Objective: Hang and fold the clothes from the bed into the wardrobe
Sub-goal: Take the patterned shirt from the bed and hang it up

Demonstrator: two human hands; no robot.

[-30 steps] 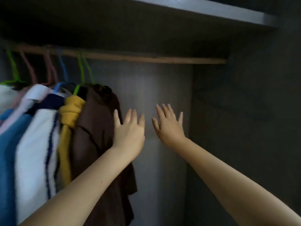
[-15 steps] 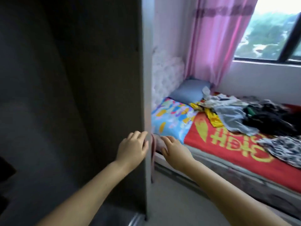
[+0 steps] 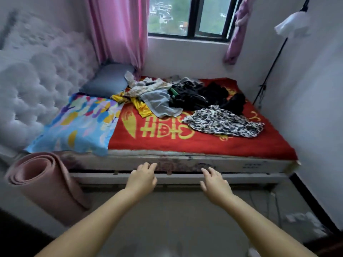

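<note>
Looking down from the head view, both bare arms reach forward over the floor toward the near edge of the bed. The left hand hangs in front of the bed frame with its grip loose, fingers relaxed and slightly curled, holding nothing. The right hand is beside it, well apart, its grip likewise spread and slack, holding nothing. Neither hand touches the bed.

The clothes lie in a loose heap on the far half of the bed, on a red blanket with yellow characters. Within the heap, a yellow garment sits at the left edge, a grey garment lies partly over it, a dark pile lies to the right, and a black-and-white patterned piece is spread nearest the front right. A colourful pillow lies at the left end of the bed, with a grey-blue pillow behind it against the tufted white headboard. A rolled pink mat leans at the bed's near left corner. A pink curtain hangs left of the window. The wardrobe is not in this view.
</note>
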